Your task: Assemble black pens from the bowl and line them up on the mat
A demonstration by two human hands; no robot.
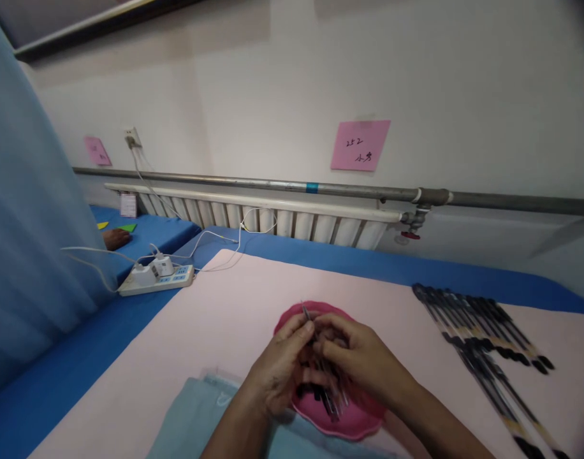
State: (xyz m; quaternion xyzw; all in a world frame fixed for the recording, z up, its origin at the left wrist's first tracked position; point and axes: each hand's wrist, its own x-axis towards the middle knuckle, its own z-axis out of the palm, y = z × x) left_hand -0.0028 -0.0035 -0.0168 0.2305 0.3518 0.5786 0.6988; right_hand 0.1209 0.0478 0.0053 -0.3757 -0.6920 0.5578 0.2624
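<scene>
Left hand [285, 363] pinches a slim pen [305, 311], tip up, above the pink basket [352, 424]. Right hand [363, 357] beside it, fingers curled; blurred, can't tell their grip. Clear pen pieces [331, 403] below both. Black pens [474, 322] lined up right, on pink sheet [234, 306].

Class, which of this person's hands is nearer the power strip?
Left. The left hand is right of the power strip and lower in the picture; the right hand is farther right.
</scene>
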